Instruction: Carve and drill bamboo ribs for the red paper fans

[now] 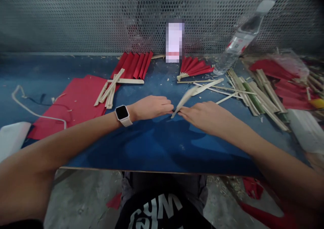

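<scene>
A pale bamboo strip (pixel 186 99), blurred along its length, stands tilted between my two hands over the blue tabletop. My left hand (pixel 157 106), with a white-strapped watch (pixel 123 115) on the wrist, is closed, its fingertips pinched at the strip's lower end. From the other side my right hand (pixel 205 113) grips the strip near the same end, thumb and fingers pressed together. The exact fingertip contact is partly hidden. Just beyond the hands lie a flat pale strip (pixel 209 86) and several thin bamboo sticks (pixel 225 88).
Pleated red paper (pixel 134 65) and a red folded fan (pixel 194 67) lie at the back. Red sheets (pixel 73 101) with bamboo pieces (pixel 111 89) are left. A phone (pixel 174 41) leans on the mesh. A bottle (pixel 236 40) and bamboo slats (pixel 255 92) stand right.
</scene>
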The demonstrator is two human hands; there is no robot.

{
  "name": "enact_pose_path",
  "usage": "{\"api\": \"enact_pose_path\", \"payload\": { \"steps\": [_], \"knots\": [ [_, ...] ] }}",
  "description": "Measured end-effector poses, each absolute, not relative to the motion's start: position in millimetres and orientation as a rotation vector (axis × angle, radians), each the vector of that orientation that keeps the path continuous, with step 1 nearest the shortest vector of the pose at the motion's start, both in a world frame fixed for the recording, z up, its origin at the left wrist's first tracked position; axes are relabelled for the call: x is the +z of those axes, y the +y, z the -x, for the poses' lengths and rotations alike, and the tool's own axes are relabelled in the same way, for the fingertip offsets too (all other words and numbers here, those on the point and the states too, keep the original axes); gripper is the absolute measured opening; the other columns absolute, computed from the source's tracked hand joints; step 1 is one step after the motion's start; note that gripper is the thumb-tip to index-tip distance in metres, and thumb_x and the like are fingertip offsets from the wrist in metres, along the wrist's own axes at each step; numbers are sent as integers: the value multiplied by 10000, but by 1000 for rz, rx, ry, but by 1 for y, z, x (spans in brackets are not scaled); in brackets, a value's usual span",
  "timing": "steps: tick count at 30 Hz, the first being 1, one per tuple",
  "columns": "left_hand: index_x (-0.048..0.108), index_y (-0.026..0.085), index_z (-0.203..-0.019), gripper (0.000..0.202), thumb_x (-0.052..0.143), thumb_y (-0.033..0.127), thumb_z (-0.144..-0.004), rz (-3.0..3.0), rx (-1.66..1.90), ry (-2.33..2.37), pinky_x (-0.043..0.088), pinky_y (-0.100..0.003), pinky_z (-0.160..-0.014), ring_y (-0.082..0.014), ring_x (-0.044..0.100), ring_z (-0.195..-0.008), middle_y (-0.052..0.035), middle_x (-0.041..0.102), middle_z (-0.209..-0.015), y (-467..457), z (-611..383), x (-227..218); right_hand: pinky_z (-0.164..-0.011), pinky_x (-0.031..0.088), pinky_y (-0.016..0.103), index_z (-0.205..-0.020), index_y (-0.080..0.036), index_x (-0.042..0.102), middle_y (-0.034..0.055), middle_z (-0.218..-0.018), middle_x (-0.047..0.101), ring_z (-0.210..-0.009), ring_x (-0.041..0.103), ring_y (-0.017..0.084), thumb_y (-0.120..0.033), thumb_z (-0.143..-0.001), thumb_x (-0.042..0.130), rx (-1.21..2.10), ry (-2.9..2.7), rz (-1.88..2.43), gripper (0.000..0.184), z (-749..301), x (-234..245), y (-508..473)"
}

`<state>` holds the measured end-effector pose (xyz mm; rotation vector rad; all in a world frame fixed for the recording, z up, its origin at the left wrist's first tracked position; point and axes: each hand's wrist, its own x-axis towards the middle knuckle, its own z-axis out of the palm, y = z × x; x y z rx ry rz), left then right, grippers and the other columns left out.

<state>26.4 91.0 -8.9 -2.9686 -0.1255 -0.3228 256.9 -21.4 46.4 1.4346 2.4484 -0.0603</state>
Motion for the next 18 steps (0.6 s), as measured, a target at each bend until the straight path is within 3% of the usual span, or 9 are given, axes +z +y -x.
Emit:
{"api": "enact_pose_path", "payload": {
  "steps": [8,18],
  "knots": [
    [735,159,-1076,435,348,337,-1170,3001,-276,-178,521,-303,-759,-193,694,-880,-82,767,-935,88,-16,-6,-629,144,279,-1224,-200,631,83,-905,700,-705,593,148,-380,-1147,305,-93,2368,-1479,380,-245,45,-13],
    [711,141,-1047,570,221,398,-1180,3014,-415,-139,545,-316,-787,-196,698,-871,-99,763,-942,89,-20,-9,-596,111,313,-1192,-175,655,76,-835,664,-683,578,119,-352,-1141,315,7,2471,-1457,387,-252,37,-14]
  ]
}}
